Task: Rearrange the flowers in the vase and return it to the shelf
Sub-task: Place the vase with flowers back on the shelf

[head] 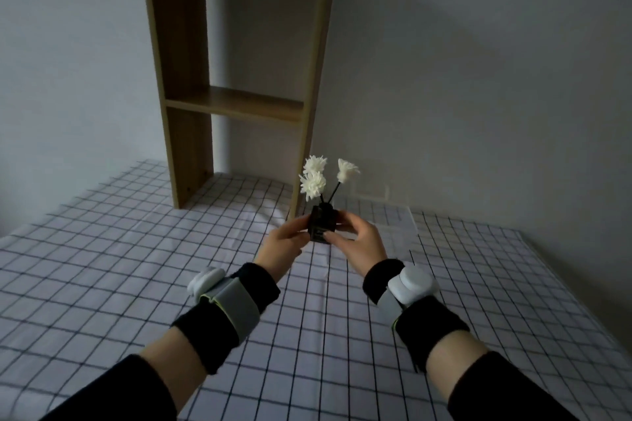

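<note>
the vase (322, 223), small, dark and blocky, was held upright between both hands above the checked tablecloth (136, 249), just in front of the lower right foot of the wooden shelf (184, 79). whether its base touched the cloth could not be told, since the fingers hid the bottom edge. three white flowers (314, 178) were seen rising from its mouth on thin dark stems: two heads were bunched close together on the left, one above the other, and a third leaned out to the right, apart from them.

the left hand (285, 243) was closed against the left face of the vase, fingers curled round it and thumb laid toward the front. the right hand (355, 243) was pressed to the right face, the thumb set low on the front corner and the fingertips wrapped behind the upper edge. the vase was thus pinched from both sides.

a grey strap with a white puck-like device (207, 278) was worn on the left wrist over a black cuff, and a matching device (412, 285) was worn on the right wrist. black sleeves were seen lower on both forearms.

the shelf stood on the cloth against a pale wall (478, 79), its middle board bare and its lower bay open. a faint pale sheet (396, 222) was seen lying flat on the cloth just right of the hands; what it was could not be told.
</note>
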